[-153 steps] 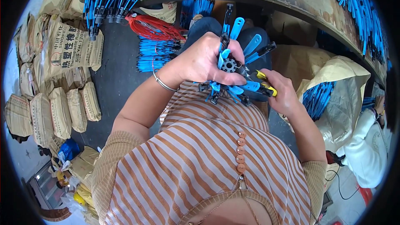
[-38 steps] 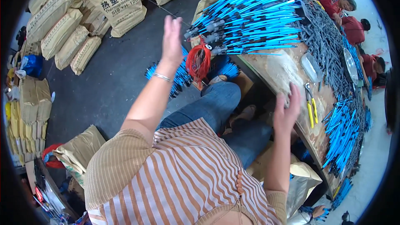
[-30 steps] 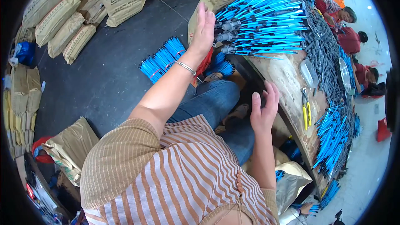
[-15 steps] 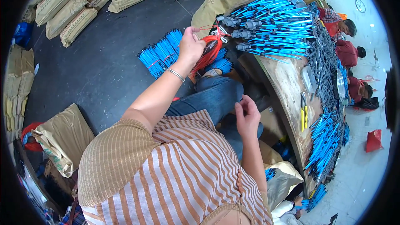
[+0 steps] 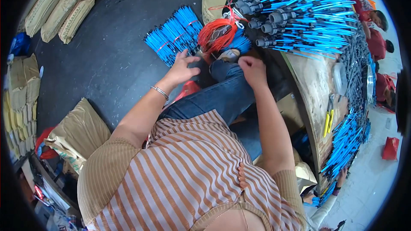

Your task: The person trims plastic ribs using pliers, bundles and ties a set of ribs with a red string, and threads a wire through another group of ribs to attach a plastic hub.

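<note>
My left hand (image 5: 183, 69) hangs above the floor with its fingers apart and nothing in them. In front of it lie bundles of thin blue sticks with dark ends (image 5: 175, 34), tied with red string. My right hand (image 5: 254, 72) is closed near my knee, below the table's edge; whatever it may hold is hidden. Between and beyond my hands hangs a hank of red string (image 5: 218, 34), looped near the table corner. Several grey ribbed plastic fittings (image 5: 280, 16) lie at the near end of a big pile of blue sticks (image 5: 317, 21).
The wooden table (image 5: 310, 81) curves along my right, with yellow-handled pliers (image 5: 329, 117), a heap of grey parts (image 5: 357, 66) and more blue sticks (image 5: 342, 141). Paper sacks (image 5: 58, 21) are stacked at the far left; another sack (image 5: 79, 132) stands nearer. Other people sit across the table.
My left hand has drawn back from the red string and opened. My right hand has moved forward, toward the string and the table corner. The view has shifted slightly.
</note>
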### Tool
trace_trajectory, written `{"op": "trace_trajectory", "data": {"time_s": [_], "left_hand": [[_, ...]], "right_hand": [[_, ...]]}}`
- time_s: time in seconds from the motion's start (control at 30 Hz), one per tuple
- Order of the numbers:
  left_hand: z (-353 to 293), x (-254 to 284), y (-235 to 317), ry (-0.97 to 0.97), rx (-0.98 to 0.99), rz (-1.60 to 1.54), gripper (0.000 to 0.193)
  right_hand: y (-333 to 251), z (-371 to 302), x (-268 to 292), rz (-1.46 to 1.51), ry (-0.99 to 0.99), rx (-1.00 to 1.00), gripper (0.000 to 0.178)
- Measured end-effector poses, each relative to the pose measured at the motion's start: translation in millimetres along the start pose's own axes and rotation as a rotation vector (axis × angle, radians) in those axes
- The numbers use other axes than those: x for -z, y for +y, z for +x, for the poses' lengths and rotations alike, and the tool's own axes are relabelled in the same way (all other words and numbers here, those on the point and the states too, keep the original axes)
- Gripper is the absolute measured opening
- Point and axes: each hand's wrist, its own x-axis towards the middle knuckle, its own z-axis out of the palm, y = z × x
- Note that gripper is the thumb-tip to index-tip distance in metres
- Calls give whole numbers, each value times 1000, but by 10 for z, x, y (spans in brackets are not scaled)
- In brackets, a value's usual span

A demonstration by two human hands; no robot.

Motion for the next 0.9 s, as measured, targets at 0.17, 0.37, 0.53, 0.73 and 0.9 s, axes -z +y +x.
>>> {"op": "trace_trajectory", "data": {"time_s": [0.17,0.37,0.53,0.73,0.9], "left_hand": [[135,40,53,-388,267,-947,47],[146,-19,223,-445,371,-1079,37],[262,-51,374,-508,355,-990,36],[418,56,669,-348,251,-1073,27],[434,558,1104,-396,477,-1813,18]], "right_hand": [[537,625,-546,88,89,10,23],[672,798,-897,136,236,190,24],[1104,630,-873,293,225,213,18],[305,197,-314,262,-21,-9,13],[-333,-495,-174,141,-251,264,4]]}}
